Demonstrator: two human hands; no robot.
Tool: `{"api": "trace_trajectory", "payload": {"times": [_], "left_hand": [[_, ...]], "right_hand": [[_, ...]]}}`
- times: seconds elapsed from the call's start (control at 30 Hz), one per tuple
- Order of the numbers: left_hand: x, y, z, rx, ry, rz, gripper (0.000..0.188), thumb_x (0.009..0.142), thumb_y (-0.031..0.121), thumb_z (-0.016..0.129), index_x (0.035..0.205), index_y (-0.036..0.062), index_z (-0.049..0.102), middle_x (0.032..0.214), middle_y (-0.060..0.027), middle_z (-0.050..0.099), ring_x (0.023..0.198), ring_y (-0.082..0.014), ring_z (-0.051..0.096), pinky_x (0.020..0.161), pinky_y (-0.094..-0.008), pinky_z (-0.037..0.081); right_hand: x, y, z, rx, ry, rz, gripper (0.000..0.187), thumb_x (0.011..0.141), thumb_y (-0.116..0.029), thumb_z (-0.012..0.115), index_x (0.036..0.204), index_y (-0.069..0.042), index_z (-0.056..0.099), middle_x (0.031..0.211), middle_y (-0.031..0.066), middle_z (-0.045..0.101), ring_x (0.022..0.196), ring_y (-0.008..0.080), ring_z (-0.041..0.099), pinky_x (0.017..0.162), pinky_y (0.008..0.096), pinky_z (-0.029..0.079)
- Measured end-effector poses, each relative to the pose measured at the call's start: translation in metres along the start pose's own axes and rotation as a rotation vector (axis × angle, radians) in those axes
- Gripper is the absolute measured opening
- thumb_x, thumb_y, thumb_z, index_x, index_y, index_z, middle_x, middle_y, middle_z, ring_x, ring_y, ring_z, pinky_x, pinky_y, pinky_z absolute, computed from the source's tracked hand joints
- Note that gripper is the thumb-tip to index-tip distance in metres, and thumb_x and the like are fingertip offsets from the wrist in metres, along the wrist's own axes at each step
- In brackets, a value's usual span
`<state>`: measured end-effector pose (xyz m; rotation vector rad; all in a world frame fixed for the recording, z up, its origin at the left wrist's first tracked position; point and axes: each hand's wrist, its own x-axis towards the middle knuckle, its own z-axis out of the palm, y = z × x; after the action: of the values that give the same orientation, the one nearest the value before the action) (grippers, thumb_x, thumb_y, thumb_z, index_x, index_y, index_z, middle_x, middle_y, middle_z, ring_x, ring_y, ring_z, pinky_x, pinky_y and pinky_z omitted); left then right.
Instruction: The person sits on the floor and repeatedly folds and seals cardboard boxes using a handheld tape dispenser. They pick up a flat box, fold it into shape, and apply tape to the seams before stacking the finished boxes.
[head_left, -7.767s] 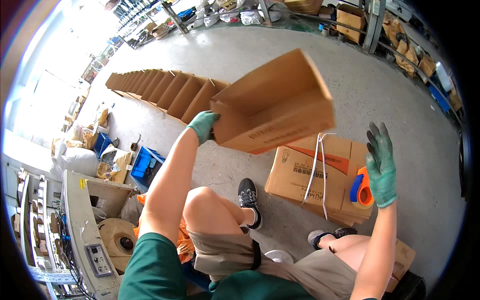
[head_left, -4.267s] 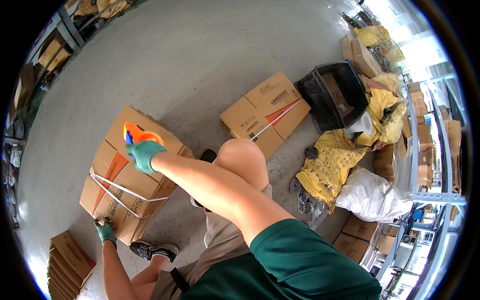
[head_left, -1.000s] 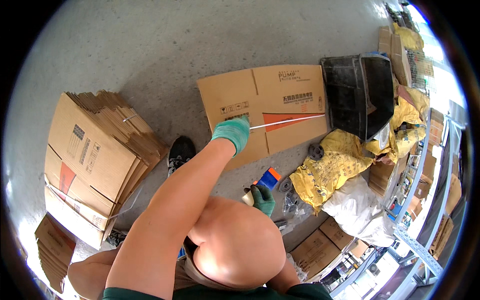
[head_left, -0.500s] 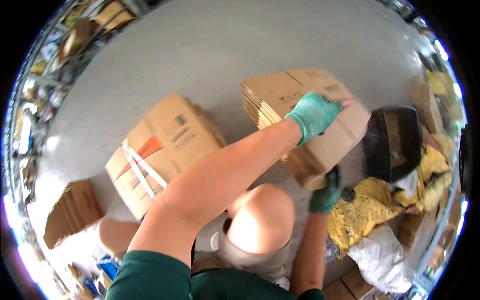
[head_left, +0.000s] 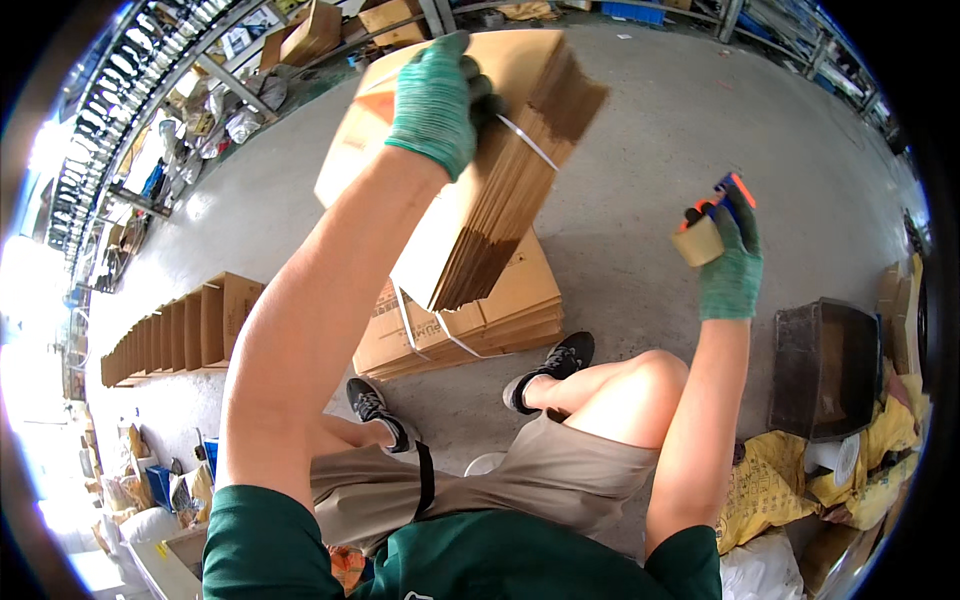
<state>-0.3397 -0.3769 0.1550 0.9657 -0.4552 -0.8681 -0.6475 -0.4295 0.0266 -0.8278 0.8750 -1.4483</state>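
Head view. Your left grip (head_left: pixel 437 108) is closed on the upper edge of a strapped bundle of flattened cardboard cartons (head_left: pixel 445 225); whether the fingers hook the white strap (head_left: pixel 528 143) or only the board cannot be told. The bundle is tilted, raised in front of you over a second carton bundle (head_left: pixel 520 290) lying on the concrete floor (head_left: pixel 640 130). Contact between the two cannot be confirmed. Your right grip (head_left: pixel 733 265) is closed around an orange-and-blue tape dispenser (head_left: pixel 699 243), well apart from the cardboard. A row of opened cartons (head_left: pixel 190 325) stands to your left; a black plastic bin (head_left: pixel 792 385) stands to your right.

Assessment: the load hangs from one arm, and the single visible strap likely lets sheets fan or slip. Keep the wrist firm, level the bundle before lowering, and square its edges. Keep the dispenser's cutting end off the board, and avoid snagging the loose-looking strap (head_left: pixel 404 315) of the lower bundle.
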Motion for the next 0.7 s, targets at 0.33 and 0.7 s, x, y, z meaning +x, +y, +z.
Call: {"api": "trace_trajectory", "payload": {"times": [0.33, 0.7], "left_hand": [[0.041, -0.11, -0.107, -0.275, 0.289, 0.019, 0.012, 0.097, 0.012, 0.054, 0.106, 0.0034, 0.052, 0.089, -0.0119, 0.054, 0.081, -0.0308, 0.059, 0.087, -0.0546, 0.056], [0.047, -0.151, -0.312, -0.64, 0.588, -0.129, 0.023, 0.098, 0.029, 0.051, 0.101, 0.007, 0.054, 0.088, -0.0153, 0.06, 0.091, -0.0345, 0.059, 0.093, -0.0568, 0.049]], "right_hand": [[-0.032, 0.059, 0.053, -0.351, -0.236, 0.159, 0.036, 0.096, -0.01, 0.065, 0.132, -0.016, 0.064, 0.109, 0.0056, 0.065, 0.095, 0.0211, 0.07, 0.08, 0.033, 0.057], [-0.032, 0.084, 0.04, -0.748, -0.3, 0.008, 0.034, 0.096, -0.011, 0.066, 0.13, -0.017, 0.066, 0.109, 0.0027, 0.066, 0.093, 0.0137, 0.062, 0.087, 0.0308, 0.052]]}}
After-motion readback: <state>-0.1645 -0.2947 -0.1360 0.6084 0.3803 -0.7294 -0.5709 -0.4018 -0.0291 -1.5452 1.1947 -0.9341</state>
